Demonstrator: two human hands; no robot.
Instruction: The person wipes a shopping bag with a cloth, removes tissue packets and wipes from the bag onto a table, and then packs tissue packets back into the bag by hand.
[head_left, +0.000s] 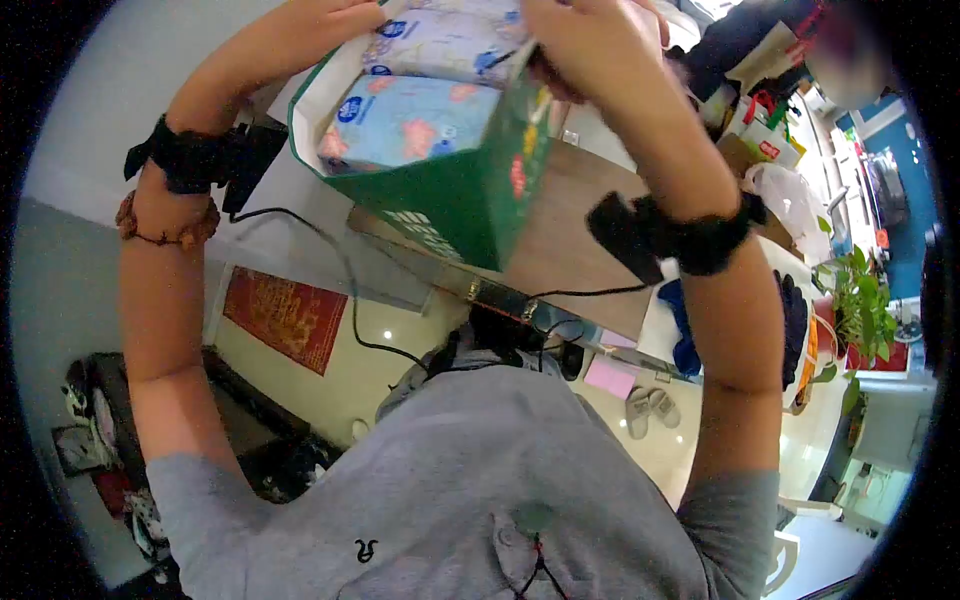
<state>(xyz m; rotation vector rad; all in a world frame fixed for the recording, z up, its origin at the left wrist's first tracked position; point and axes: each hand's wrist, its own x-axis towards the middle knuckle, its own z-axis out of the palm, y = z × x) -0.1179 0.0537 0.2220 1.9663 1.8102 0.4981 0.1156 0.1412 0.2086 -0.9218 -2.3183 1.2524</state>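
A green paper bag with a white inside is tilted over the brown tabletop, its open top facing me. It holds a light blue soft packet with pink flowers and a lavender floral packet behind it. My left hand is closed at the bag's left rim, its fingertips partly cut off by the frame's top edge. On the opposite rim, my right hand has its fingers curled over the bag, partly hidden. A short dark cord shows beside my right fingers.
The brown tabletop lies below the bag. Dark wrist straps trail a cable across my front. On the right are a white plastic bag, a potted plant and dark blue cloth. Slippers lie on the floor.
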